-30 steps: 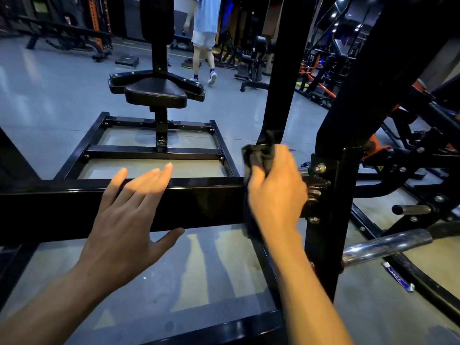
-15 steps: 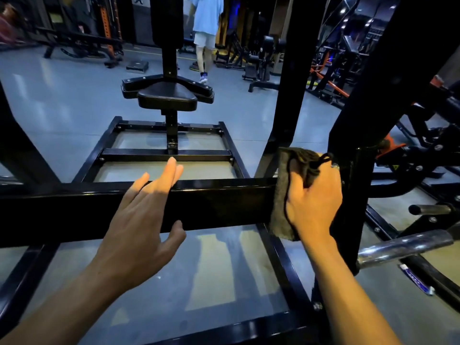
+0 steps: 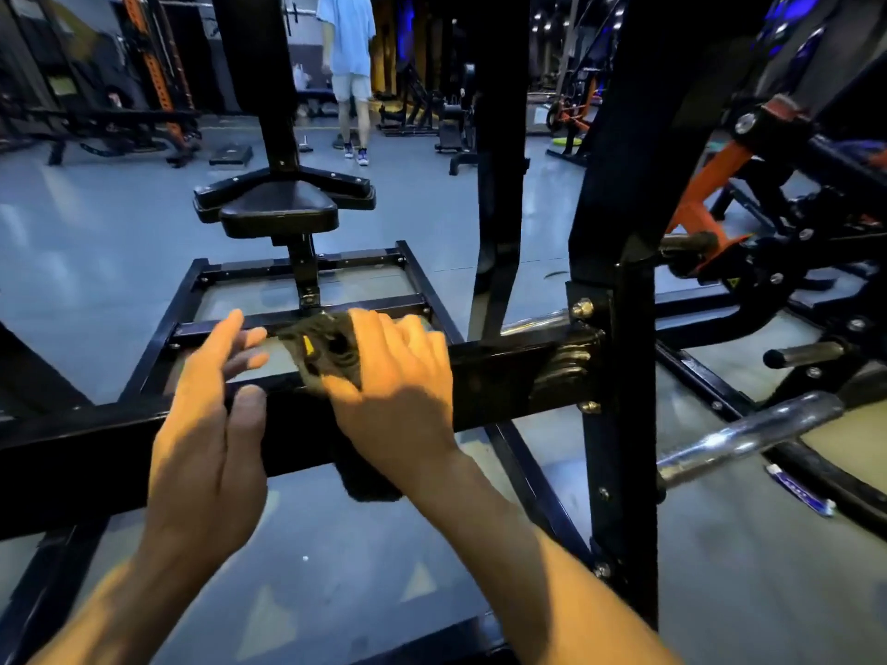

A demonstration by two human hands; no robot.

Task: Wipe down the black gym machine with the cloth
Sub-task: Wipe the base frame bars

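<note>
The black gym machine has a horizontal crossbar (image 3: 504,376) running across the middle of the view and joining an upright post (image 3: 619,376) on the right. My right hand (image 3: 398,391) presses a dark grey cloth (image 3: 326,352) onto the top of the crossbar; a flap of the cloth hangs below the bar. My left hand (image 3: 206,424) rests just left of it with fingers spread, its thumb on the bar's front face, holding nothing. Beyond the bar the machine's padded seat (image 3: 278,208) stands on the base frame (image 3: 158,328).
A chrome weight peg (image 3: 749,434) sticks out to the right of the upright. Orange and black machine arms (image 3: 710,184) crowd the right side. A person in a light blue shirt (image 3: 348,40) stands on the grey floor behind the seat. Other gym machines line the back.
My right hand has slid the cloth left along the crossbar, away from the upright post and close to my left hand. The left hand stayed on the bar.
</note>
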